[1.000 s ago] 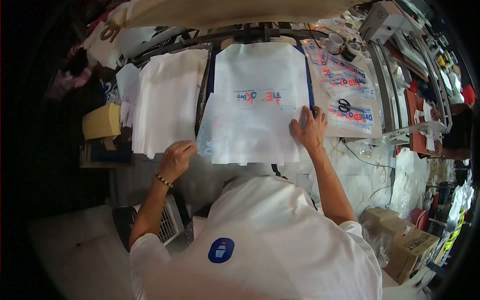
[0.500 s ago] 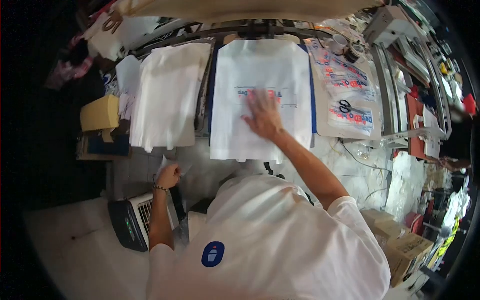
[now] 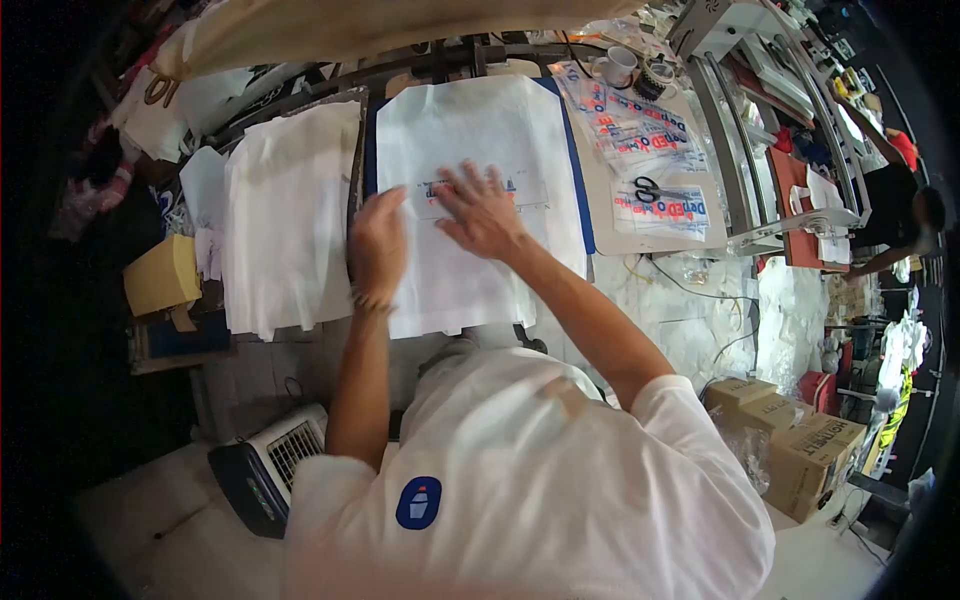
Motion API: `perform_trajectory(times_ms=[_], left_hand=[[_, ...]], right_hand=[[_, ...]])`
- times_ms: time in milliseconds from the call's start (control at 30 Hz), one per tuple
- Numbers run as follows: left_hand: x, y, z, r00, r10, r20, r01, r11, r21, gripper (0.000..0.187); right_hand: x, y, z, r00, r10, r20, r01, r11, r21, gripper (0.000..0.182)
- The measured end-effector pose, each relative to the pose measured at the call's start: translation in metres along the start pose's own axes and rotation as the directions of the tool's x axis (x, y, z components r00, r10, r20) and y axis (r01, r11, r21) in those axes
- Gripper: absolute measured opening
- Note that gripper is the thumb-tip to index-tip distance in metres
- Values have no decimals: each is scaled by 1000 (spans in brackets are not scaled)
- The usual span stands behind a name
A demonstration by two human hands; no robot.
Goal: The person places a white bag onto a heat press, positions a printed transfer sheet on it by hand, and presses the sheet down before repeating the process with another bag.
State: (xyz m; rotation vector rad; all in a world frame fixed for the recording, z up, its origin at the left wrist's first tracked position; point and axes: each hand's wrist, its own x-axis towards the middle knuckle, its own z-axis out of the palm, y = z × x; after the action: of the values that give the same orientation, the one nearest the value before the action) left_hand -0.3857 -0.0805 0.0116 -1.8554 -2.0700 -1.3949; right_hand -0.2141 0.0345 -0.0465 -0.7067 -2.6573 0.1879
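Flat, with fingers spread, the right hand (image 3: 480, 212) presses the white fabric (image 3: 470, 130) on the blue board (image 3: 578, 190); the left hand (image 3: 378, 245) (blurred, fingers seemingly together) hovers near its left edge. Boxes (image 3: 800, 445) sit at near right.

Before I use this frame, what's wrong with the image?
Head view: left hand and fingertips of the right hand motion-blurred; white sheet pale, low contrast; wide-angle bowing, dark frame edges; deep shade at far left hides detail; carton lettering at right readable.
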Motion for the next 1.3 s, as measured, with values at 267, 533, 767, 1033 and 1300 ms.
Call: perform_trajectory(times_ms=[267,533,767,1033,1300], left_hand=[[-23,-42,92,960,-24,280,-82,929,362,56],[-23,-43,75,921,-12,388,-178,876,449,57],[-22,-46,73,929,-6,371,-154,904,399,58],[-23,-51,74,928,45,370,-198,901,386,58],[-1,-67,38,951,42,308,-183,877,444,48]], right_hand=[[-28,116,-15,918,331,-218,-380,889,-254,56],[-16,0,27,996,36,-83,-31,998,61,54],[-117,102,-72,855,511,82,-460,823,-332,64],[-63,41,-48,914,404,27,-399,911,-106,52],[-170,137,-84,666,738,-111,-694,557,-456,56]])
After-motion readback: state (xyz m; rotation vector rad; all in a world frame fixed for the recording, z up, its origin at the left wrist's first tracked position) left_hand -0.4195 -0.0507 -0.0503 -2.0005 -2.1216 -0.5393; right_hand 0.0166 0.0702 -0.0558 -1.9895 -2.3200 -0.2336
